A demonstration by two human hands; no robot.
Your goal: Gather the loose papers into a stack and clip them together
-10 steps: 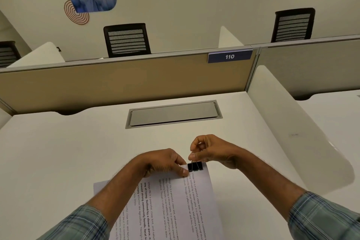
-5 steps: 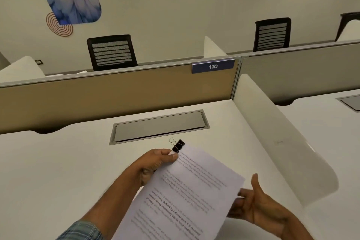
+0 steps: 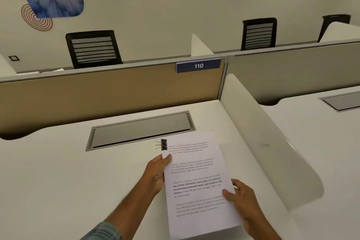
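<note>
Both hands gripped the paper stack [image 3: 196,187] over the desk [image 3: 58,171], left hand [image 3: 156,173] pinching its left edge, right hand [image 3: 243,200] its lower right, clip [image 3: 163,144] on the top-left corner; we judged clipping done, next just a flat set-down.

Got a white desk [image 3: 48,181] with a grey cable flap [image 3: 140,129], tan divider [image 3: 107,93] tagged 110, black mesh chairs [image 3: 93,48] behind, lettered wall [image 3: 136,15].

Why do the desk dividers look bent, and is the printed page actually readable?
Head view: the wide-angle lens bows the partition; on the papers only the bold lines read, the fine print is smeared; the 110 sign is sharp; lighting is soft and even.
</note>
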